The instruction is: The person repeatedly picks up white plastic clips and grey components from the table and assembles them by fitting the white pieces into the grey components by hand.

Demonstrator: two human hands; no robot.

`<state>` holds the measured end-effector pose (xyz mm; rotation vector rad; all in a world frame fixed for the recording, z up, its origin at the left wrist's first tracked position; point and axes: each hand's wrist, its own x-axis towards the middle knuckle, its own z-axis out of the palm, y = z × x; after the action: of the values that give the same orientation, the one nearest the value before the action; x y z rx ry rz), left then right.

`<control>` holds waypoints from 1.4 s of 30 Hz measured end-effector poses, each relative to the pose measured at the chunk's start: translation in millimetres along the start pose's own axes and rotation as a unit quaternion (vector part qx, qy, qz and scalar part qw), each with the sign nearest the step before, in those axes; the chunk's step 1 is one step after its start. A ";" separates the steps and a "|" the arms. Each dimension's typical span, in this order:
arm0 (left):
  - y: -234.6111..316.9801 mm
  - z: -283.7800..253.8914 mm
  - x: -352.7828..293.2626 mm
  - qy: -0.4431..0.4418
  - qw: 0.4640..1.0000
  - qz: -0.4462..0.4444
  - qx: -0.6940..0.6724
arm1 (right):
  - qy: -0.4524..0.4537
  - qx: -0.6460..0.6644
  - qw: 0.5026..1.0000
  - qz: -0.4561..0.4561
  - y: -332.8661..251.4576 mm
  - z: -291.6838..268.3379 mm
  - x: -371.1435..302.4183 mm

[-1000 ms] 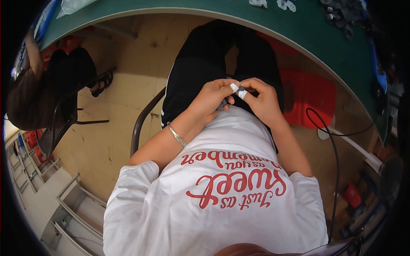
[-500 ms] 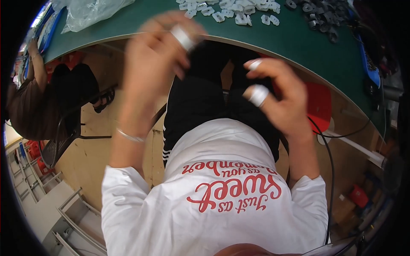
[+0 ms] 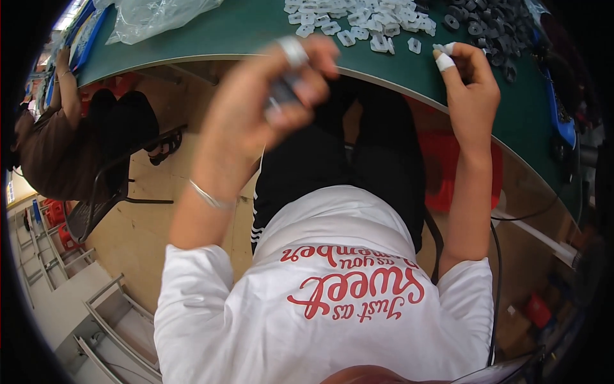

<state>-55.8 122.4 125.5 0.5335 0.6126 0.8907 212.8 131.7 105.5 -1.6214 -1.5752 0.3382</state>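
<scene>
My left hand (image 3: 275, 89), blurred by motion and with white tape on a finger, is curled around a small dark plastic part (image 3: 281, 94) in front of the table edge. The part's exact shape is smeared. Over the table, my right hand (image 3: 473, 83) has its taped thumb and forefinger pinched together on a small translucent white plastic piece (image 3: 437, 48), partly hidden by the fingertips. Just to its left lies a heap of similar white plastic pieces (image 3: 358, 19). Beyond the right hand is a heap of dark grey, ring-like plastic parts (image 3: 492, 25).
On the green table (image 3: 211, 70) lies a clear plastic bag (image 3: 157, 19) at the far left. A blue tray (image 3: 559, 115) stands along the right edge. A red stool (image 3: 441, 173) is under the table. Another person (image 3: 64, 147) sits at the left.
My right hand has moved up and right from in front of the table to the white pieces and closed on one. My left hand has shifted slightly right, turning so the dark part shows.
</scene>
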 end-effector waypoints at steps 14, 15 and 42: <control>-153.7 -28.8 -4.1 0.147 0.960 -0.150 -0.186 | -0.233 0.260 0.936 0.046 3.4 23.0 -114.3; -157.4 -29.5 -4.5 0.157 0.967 -0.143 -0.139 | -0.255 0.249 0.933 0.048 0.6 23.1 -115.7; -178.2 -32.2 -11.8 0.168 0.981 -0.011 0.097 | -0.262 0.293 0.900 0.188 17.0 42.8 -143.7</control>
<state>13.6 24.9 -10.9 0.5533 1.0191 0.9127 169.4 17.3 17.2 -1.3877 -1.3129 1.4149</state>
